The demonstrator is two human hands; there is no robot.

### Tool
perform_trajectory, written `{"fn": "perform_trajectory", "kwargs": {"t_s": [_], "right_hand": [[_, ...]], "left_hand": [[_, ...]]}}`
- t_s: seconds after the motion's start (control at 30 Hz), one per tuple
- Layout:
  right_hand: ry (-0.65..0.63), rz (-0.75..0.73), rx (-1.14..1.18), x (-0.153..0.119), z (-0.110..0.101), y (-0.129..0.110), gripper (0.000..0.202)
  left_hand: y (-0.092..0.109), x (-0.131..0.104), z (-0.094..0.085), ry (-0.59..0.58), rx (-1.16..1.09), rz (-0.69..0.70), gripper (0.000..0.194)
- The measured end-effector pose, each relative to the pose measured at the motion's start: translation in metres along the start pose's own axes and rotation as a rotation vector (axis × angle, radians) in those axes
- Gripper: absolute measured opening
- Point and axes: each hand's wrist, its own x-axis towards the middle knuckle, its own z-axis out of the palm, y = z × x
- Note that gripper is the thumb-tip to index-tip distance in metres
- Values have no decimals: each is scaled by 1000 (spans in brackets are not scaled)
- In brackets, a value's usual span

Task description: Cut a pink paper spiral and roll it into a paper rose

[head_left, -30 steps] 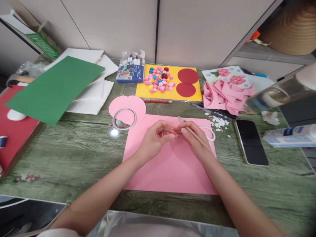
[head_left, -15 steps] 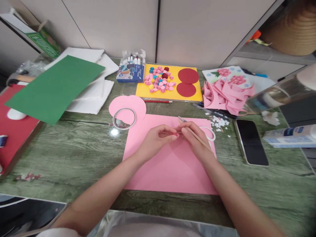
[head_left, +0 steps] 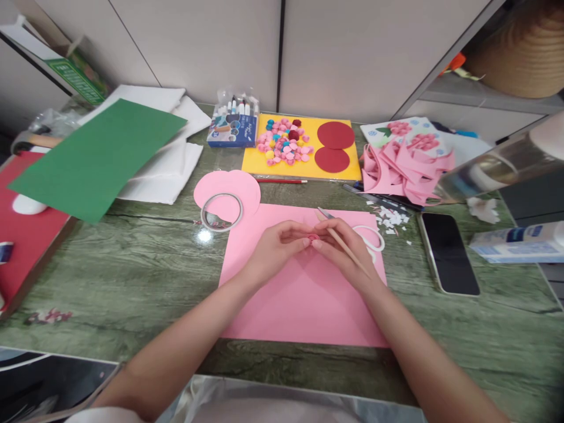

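Between the fingertips of both hands is a small pink rolled-paper flower (head_left: 313, 238), partly hidden by the thumbs. My left hand (head_left: 277, 248) is closed on its left side. From the right, my right hand (head_left: 346, 247) pinches the same flower, and a thin wooden stick (head_left: 351, 255) lies tucked across its fingers. Beneath both hands lies a pink paper sheet (head_left: 304, 308). White-handled scissors (head_left: 378, 239) rest on the sheet, partly covered by my right hand, with the blade tip showing beyond it.
A tape roll (head_left: 241, 218) overlaps pink paper circles (head_left: 247, 188) at left. Behind are a yellow sheet (head_left: 253, 164) bearing small paper rolls and red circles (head_left: 335, 135), a marker box (head_left: 231, 138) and pink scraps (head_left: 396, 173). A phone (head_left: 449, 252) lies right, green paper (head_left: 101, 155) left.
My right thumb has come down onto the pink flower, so both thumbs now meet on it. The stick has shifted within my right hand, away from the flower.
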Motion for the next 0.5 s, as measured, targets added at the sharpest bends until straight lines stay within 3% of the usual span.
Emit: {"fn": "perform_trajectory", "kwargs": {"t_s": [0.5], "right_hand": [[17,-22,-73,0,4,0,23]], "left_hand": [[-3,0,7,122,86,50,15]]}}
